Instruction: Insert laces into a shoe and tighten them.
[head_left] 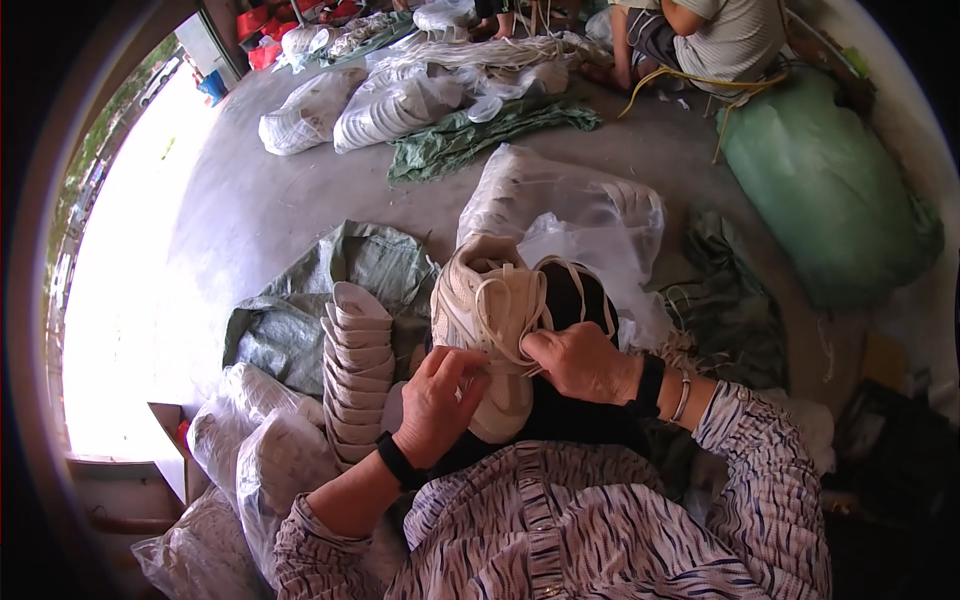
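A cream lace-up sneaker [497, 405] rests on my lap with its toe toward me. Pale shoelace [484, 300] loops stand up over its tongue and run down across the eyelets. My right hand [585, 365] pinches the lace at the shoe's right side, thumb and finger pressed together. Against the left side, near the lower eyelets, my left hand [440, 398] has its fingers curled; what lies between the fingertips is too small to make out. Left of the shoe stands a nested stack of white curved pieces [358, 375].
Clear plastic bags [275, 450] of white pieces lie at left; another bag [560, 195] lies beyond the shoe. Green woven sacking [330, 270] spreads behind the stack. A bulging green sack [825, 190] stands at right. At the far side sits a person [735, 45], near more bagged bundles [400, 110].
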